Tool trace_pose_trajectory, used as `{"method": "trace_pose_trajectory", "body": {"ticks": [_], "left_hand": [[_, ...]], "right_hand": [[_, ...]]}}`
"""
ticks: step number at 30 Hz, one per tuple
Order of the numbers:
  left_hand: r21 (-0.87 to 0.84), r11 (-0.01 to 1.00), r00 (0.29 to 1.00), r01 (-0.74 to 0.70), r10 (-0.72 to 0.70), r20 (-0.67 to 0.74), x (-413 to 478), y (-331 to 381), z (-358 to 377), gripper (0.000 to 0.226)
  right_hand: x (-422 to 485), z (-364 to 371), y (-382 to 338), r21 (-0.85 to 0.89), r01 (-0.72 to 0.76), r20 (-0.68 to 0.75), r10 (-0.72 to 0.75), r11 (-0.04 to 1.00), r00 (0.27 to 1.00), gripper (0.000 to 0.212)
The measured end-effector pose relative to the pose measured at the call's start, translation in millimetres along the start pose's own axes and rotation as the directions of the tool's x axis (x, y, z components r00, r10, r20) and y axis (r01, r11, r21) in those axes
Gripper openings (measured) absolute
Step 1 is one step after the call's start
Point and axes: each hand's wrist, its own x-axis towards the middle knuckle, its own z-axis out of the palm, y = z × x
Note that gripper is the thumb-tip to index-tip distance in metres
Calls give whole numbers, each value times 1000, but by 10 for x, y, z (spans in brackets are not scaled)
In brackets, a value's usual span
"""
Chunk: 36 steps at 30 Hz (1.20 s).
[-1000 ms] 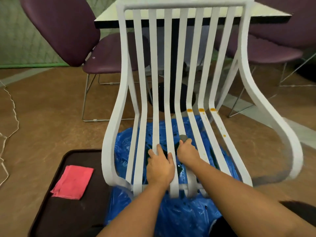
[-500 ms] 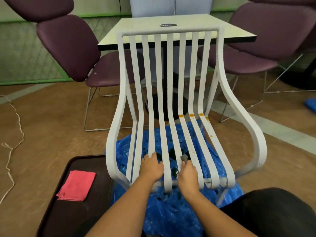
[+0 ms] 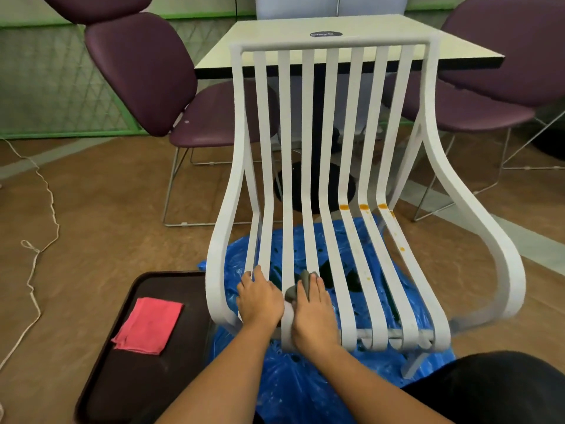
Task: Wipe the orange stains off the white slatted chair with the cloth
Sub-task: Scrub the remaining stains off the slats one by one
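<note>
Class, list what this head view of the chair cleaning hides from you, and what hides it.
All head view.
- Cloth: mostly under the right hand; pressed or pinched, unclear.
- Left hand: fingertips tucked between chair slats.
- Table logo: too small to read.
- Tray: near end cut off by the bottom edge.

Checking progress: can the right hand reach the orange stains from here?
Probably yes: the right hand holds the grey cloth on the chair; nothing lies between it and the orange stains.
</note>
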Motion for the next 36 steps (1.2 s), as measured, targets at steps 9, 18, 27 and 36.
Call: {"method": "trace_pose_trajectory", "body": {"ticks": [9,18,27,36], "left_hand": [[-74,992,993,100,-104,-48,76,24,164,48],[22,997,997,68,-67,-46,85,26,204,78],[71,995,995,67,-62,-77,79,47,225,83],[65,994,995,87,-83,-63,75,67,187,83]], "right_hand": [[1138,-69,152,12,33,82,-34,999,996,53],[2487,0,373,-36,59,138,-53,998,989,62],[2884,-28,239,-76,18,139,-7,997,990,55],[2470,24,145,-95,125,67,-119,988,991,51]]}}
